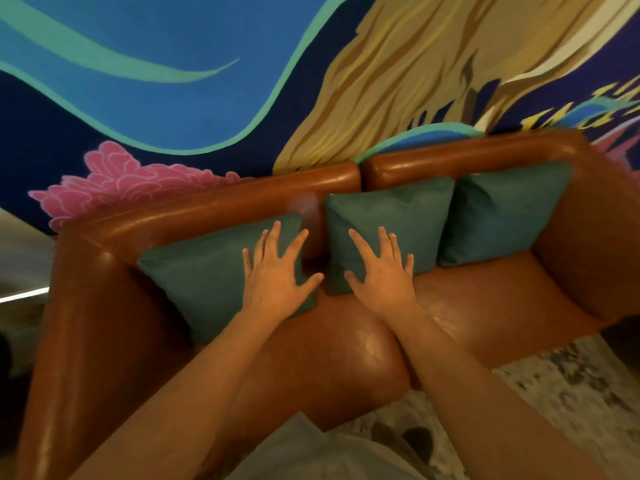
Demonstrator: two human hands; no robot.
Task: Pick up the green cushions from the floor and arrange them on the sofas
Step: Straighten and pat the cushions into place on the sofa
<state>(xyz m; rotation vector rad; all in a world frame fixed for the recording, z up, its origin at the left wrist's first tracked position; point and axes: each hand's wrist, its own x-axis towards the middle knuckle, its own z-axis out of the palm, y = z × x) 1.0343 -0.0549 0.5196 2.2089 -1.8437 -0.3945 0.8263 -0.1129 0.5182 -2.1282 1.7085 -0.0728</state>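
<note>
Three green cushions lean against the backrest of a brown leather sofa (346, 344). My left hand (275, 277) lies flat with spread fingers on the right part of the left cushion (204, 282). My right hand (382, 271) lies flat with spread fingers on the lower part of the middle cushion (394, 209). The right cushion (502, 213) stands untouched beside the sofa's right armrest. A narrow gap of sofa back shows between the left and middle cushions.
A painted mural wall (173, 81) rises right behind the sofa. The sofa's left armrest (86, 323) and right armrest (595, 237) box in the seat. A pale patterned rug (561, 386) covers the floor at lower right.
</note>
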